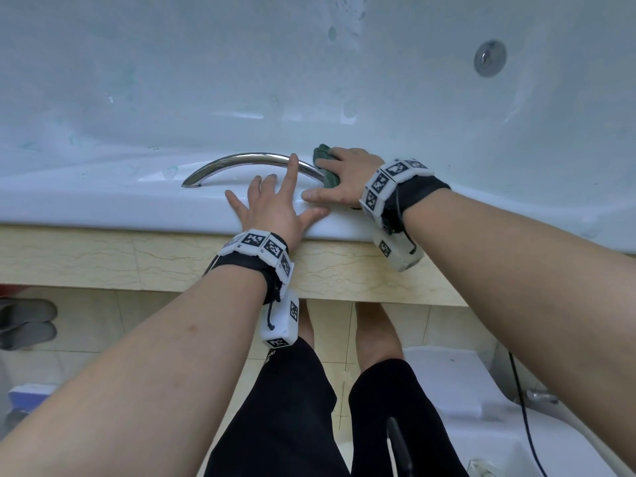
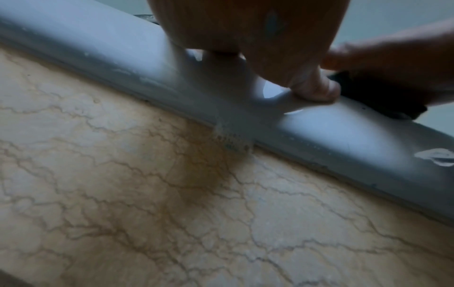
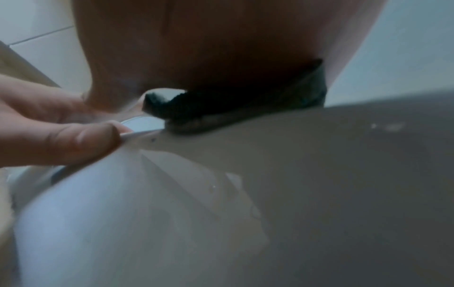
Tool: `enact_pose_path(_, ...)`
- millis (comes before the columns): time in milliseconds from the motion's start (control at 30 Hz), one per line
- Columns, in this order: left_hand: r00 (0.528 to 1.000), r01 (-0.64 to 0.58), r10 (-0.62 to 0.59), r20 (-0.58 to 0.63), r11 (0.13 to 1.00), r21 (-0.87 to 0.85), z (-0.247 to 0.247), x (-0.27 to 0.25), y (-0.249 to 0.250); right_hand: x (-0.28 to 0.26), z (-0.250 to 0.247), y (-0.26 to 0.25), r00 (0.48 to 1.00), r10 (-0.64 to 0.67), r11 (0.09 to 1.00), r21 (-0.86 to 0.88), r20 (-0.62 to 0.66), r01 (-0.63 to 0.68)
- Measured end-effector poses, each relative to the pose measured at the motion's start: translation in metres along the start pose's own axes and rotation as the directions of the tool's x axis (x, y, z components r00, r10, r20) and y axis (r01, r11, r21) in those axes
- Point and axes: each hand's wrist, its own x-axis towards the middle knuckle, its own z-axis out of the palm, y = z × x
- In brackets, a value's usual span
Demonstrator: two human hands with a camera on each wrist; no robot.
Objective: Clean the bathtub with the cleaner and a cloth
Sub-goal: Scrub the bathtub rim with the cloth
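- The left hand (image 1: 272, 208) lay spread flat on the near rim of the pale blue-white glossy bathtub (image 1: 103, 201), fingers straight, one fingertip touching the curved chrome grab handle (image 1: 251, 159).
- The right hand (image 1: 344, 180) pressed a crumpled dark green cloth (image 1: 325, 163) onto the rim at the handle's right end, fingers curled over it.
- Risk, as I judged it: that rim looked wet and slick, so the bracing left palm could slide and tip the person forward over the edge.
- Another: the cloth could snag on the handle's right foot.
- The tub sat straight ahead, with droplets and greenish smears on the far wall, and a round chrome fitting (image 1: 489, 57) far right.
- No cleaner bottle was in view.
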Motion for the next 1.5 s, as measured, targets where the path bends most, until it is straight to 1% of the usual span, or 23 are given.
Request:
enact_pose_path(133, 1.0, -0.003, 0.003, -0.011, 1.0, 0.007, 0.001, -0.001, -0.001, -0.001, 0.002, 0.001, 1.0, 0.012, 0.999, 0.037, -0.011, -0.011)
enact_pose_path(200, 1.0, 0.002, -0.002, -0.005, 1.0, 0.013, 0.0, -0.001, 0.0, -0.012, 0.005, 0.017, 0.999, 0.03, 0.997, 0.079, -0.034, -0.028)
enact_pose_path(300, 1.0, 0.008, -0.009, 0.012, 1.0, 0.024, -0.001, -0.001, 0.0, -0.03, 0.007, 0.046, 0.998, 0.027, 0.997, 0.08, -0.048, -0.023)
enact_pose_path(400, 1.0, 0.009, -0.009, 0.015, 1.0, 0.026, -0.001, -0.001, 0.001, -0.041, 0.012, 0.058, 0.986, 0.1, 0.989, 0.121, -0.136, -0.084)
enact_pose_path(467, 1.0, 0.004, -0.004, -0.001, 1.0, 0.028, 0.0, 0.0, 0.001, -0.037, 0.014, 0.052, 0.981, 0.121, 0.986, 0.135, -0.149, -0.101)
enact_pose_path(567, 1.0, 0.001, 0.0, -0.019, 1.0, 0.027, 0.002, 0.0, 0.0, -0.023, 0.012, 0.036, 0.987, 0.088, 0.987, 0.143, -0.131, -0.069)
enact_pose_path(633, 1.0, -0.001, 0.002, -0.022, 1.0, 0.022, 0.003, 0.0, 0.0, -0.015, 0.011, 0.027, 0.988, 0.06, 0.99, 0.133, -0.141, -0.041)
enact_pose_path(733, 1.0, 0.0, 0.0, -0.021, 1.0, 0.021, 0.002, 0.0, -0.001, -0.014, 0.019, 0.027, 0.987, 0.043, 0.992, 0.121, -0.154, -0.025)
enact_pose_path(800, 1.0, 0.002, -0.002, -0.014, 1.0, 0.028, 0.002, 0.0, -0.001, -0.028, 0.024, 0.037, 0.974, 0.051, 0.991, 0.13, -0.221, -0.023)
enact_pose_path(933, 1.0, -0.002, 0.002, -0.006, 1.0, 0.028, 0.001, -0.001, -0.001, -0.068, 0.029, 0.065, 0.925, 0.196, 0.973, 0.179, -0.325, -0.144)
enact_pose_path(1033, 1.0, -0.008, 0.009, -0.015, 1.0, 0.029, 0.002, -0.001, -0.001, -0.075, 0.032, 0.064, 0.894, 0.246, 0.965, 0.186, -0.375, -0.187)
enact_pose_path(1100, 1.0, -0.011, 0.011, -0.02, 0.999, 0.034, 0.003, 0.0, -0.001, -0.068, 0.036, 0.05, 0.887, 0.221, 0.974, 0.144, -0.405, -0.176)
enact_pose_path(1200, 0.999, -0.017, 0.018, -0.035, 0.999, 0.031, 0.004, -0.001, -0.002, -0.057, 0.046, 0.016, 0.882, 0.106, 0.994, 0.035, -0.458, -0.102)
enact_pose_path(1300, 0.999, -0.017, 0.018, -0.046, 1.0, 0.02, 0.003, 0.0, -0.002, -0.055, 0.055, -0.004, 0.868, 0.091, 0.995, 0.017, -0.487, -0.095)
enact_pose_path(1400, 0.999, -0.015, 0.016, -0.042, 0.999, 0.033, 0.004, 0.0, -0.002, -0.069, 0.058, 0.009, 0.843, 0.089, 0.995, 0.014, -0.53, -0.097)
enact_pose_path(1500, 0.999, -0.014, 0.015, -0.046, 0.999, 0.031, 0.005, 0.001, -0.002, -0.089, 0.068, 0.037, 0.814, 0.203, 0.978, 0.065, -0.544, -0.2)
